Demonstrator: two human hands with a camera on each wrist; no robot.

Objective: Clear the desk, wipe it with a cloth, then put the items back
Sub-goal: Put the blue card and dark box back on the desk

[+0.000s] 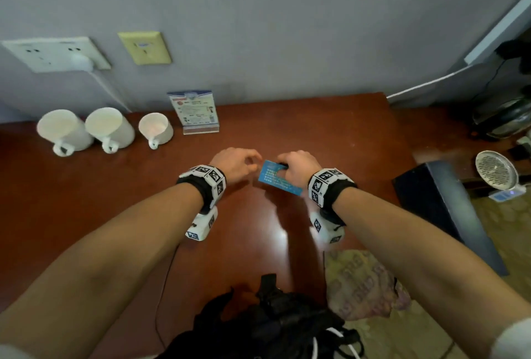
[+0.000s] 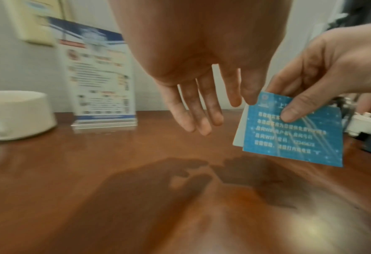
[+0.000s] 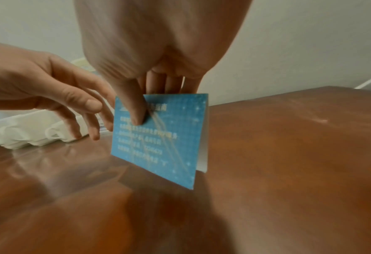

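My right hand (image 1: pixel 293 167) pinches a folded blue card (image 1: pixel 275 179) with pale print, thumb on the front and fingers behind, just above the middle of the red-brown desk (image 1: pixel 115 200). The card (image 3: pixel 158 137) hangs tent-like, its lower edges close over the wood; whether it touches I cannot tell. My left hand (image 1: pixel 238 164) hovers just left of it with relaxed fingers (image 2: pixel 200 111), holding nothing, near the card (image 2: pixel 289 135). Three white mugs (image 1: pixel 109 129) and a leaflet in a clear stand (image 1: pixel 195 111) sit along the back wall. A patterned cloth (image 1: pixel 362 284) lies at the desk's front right edge.
A dark box (image 1: pixel 439 203) stands off the desk's right side, with a kettle (image 1: pixel 505 117) and a round metal dish (image 1: pixel 495 172) beyond. Wall sockets with a plugged white cable (image 1: pixel 57 54) are at the back left. A black bag (image 1: pixel 273 321) lies at the front edge.
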